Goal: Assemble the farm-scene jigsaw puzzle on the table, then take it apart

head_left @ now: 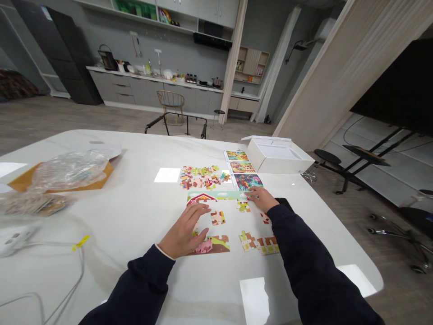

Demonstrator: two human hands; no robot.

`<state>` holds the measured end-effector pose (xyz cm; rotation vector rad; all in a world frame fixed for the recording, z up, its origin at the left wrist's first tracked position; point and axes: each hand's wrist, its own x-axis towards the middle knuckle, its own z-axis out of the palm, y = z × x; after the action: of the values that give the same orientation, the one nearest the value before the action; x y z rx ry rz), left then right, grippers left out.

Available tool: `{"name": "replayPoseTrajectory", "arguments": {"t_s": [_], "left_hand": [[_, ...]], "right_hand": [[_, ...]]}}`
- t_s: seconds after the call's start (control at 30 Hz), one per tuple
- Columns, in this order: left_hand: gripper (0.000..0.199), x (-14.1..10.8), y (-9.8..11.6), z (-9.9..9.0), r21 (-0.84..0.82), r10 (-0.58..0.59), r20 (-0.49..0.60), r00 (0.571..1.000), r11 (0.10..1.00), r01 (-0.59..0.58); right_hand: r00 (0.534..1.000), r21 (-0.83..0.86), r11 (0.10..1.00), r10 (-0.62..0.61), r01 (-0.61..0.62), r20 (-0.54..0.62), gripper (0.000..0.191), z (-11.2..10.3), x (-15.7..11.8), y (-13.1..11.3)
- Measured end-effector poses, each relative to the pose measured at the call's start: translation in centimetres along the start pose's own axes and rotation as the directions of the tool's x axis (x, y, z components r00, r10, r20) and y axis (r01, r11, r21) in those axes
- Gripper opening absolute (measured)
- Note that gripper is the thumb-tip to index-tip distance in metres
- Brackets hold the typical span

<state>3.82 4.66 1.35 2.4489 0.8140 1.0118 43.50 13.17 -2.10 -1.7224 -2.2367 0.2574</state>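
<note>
Here, knobbed cardboard jigsaw pieces (218, 218)

Tally: one left hand (182, 232), one right hand (264, 198); three puzzle cards (242, 168) beyond the right hand; one white box (279, 155).

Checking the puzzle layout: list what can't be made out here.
Head view:
- Multicoloured cardboard jigsaw pieces under the left hand: partly hidden by that hand.
- Flat black object: partly hidden by the dark right sleeve.
- Blurred brownish packet: blurred, cut off by the left edge.
</note>
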Motion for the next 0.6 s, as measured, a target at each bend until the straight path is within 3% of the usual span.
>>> {"name": "replayPoseTrajectory", "arguments": {"t_s": [0.27,0.4,0.5,0.6], "left_hand": [[0.051,-0.1,-0.2,0.2,0.002,0.000,-0.011,1.000,1.000,0.000],[0.051,-0.1,-0.1,0.1,0.004,-0.008,-0.007,1.000,1.000,0.008],[0.050,-0.1,0.0,0.1,0.003,-0.013,-0.016,1.000,1.000,0.013],[0.049,0.0,0.0,0.1,-0.004,-0.005,-0.018,1.000,1.000,0.004]], "right_hand": [[1.000,-0.026,0.999,-0.029,0.030,0.010,0.033,0.0,-0.3,-0.4],[0.997,-0.026,0.999,-0.031,0.029,-0.074,0.037,-0.2,-1.1,-1.5],[0.993,0.049,0.998,-0.037,0.043,-0.116,0.029,-0.3,-2.1,-2.8],[0.994,0.133,0.987,-0.079,0.088,-0.073,0.031,-0.1,-3.3,-3.8]]}}
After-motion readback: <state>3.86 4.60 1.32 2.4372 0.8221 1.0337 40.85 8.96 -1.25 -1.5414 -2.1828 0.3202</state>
